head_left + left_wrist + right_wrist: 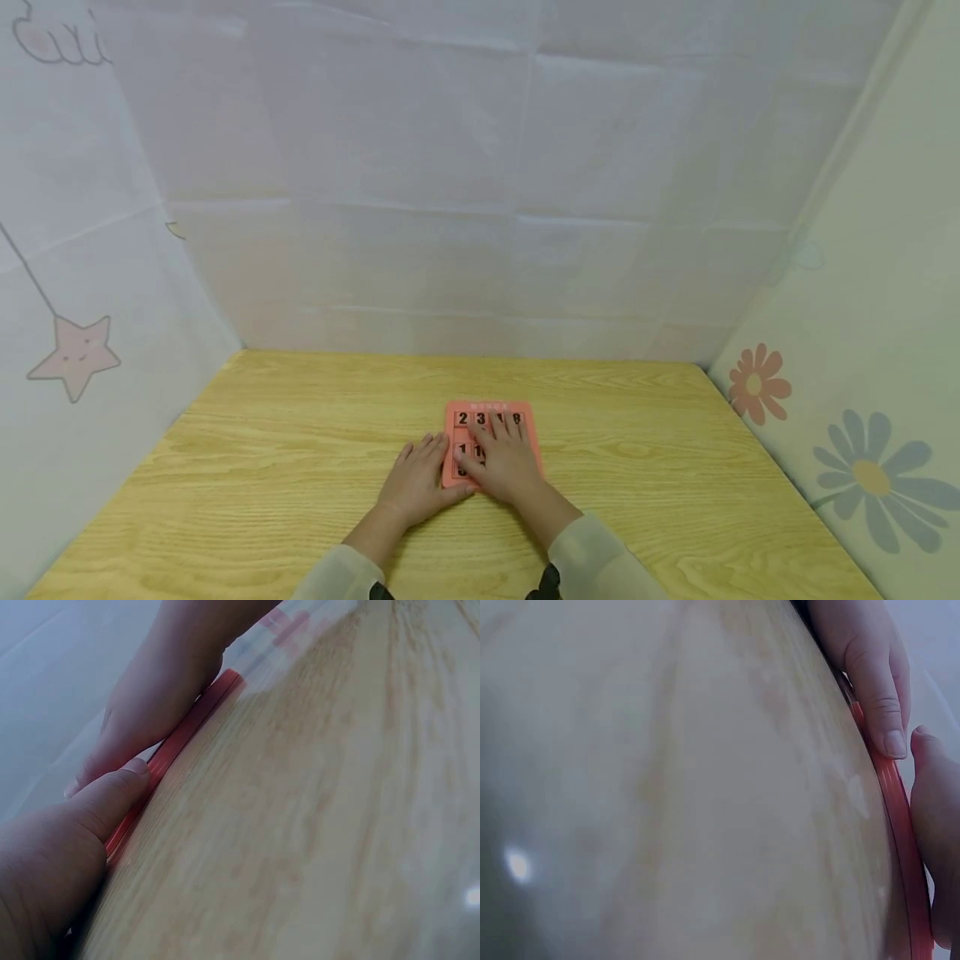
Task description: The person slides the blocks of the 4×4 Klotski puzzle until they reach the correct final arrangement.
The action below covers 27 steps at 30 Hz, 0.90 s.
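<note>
A coral-pink number sliding puzzle (534, 433) lies flat on the table, black numerals on its tiles. The 2, 3 and 8 show in the top row; other tiles are covered. My left hand (420, 483) rests at its near left corner, with straight fingers along the left side and the thumb against the near edge. Across the tiles lies my right hand (510, 465), fingers spread and fairly straight, touching the face of the board. In the left wrist view, the left thumb (112, 796) presses on the red rim (191, 729).
The puzzle lies on a wood-grain table (300, 417). A pale cloth (450, 208) hangs behind it, and more cloth with printed flowers and a star stands along both sides. Light-coloured sleeves (596, 554) cover the forearms.
</note>
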Each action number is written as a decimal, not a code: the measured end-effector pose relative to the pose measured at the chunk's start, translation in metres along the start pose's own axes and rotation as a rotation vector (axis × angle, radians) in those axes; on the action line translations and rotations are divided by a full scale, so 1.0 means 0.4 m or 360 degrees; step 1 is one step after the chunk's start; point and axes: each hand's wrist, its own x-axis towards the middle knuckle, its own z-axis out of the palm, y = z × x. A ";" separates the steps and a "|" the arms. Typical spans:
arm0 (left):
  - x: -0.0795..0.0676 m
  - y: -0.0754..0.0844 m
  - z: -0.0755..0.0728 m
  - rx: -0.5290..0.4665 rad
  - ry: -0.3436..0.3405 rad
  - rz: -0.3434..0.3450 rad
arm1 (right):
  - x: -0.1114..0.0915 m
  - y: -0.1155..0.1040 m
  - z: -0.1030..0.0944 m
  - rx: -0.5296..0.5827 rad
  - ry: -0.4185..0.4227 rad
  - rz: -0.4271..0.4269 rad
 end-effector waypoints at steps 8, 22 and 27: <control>-0.001 0.001 -0.001 0.0023 0.0009 -0.0020 | -0.037 -0.002 -0.001 0.0064 0.0068 -0.0090; -0.002 -0.002 0.004 0.0040 0.0016 -0.0011 | -0.075 -0.001 0.012 0.0080 0.0062 -0.0154; -0.004 0.002 -0.001 0.0033 0.0011 -0.0008 | -0.084 -0.004 0.011 0.0098 0.0073 -0.0174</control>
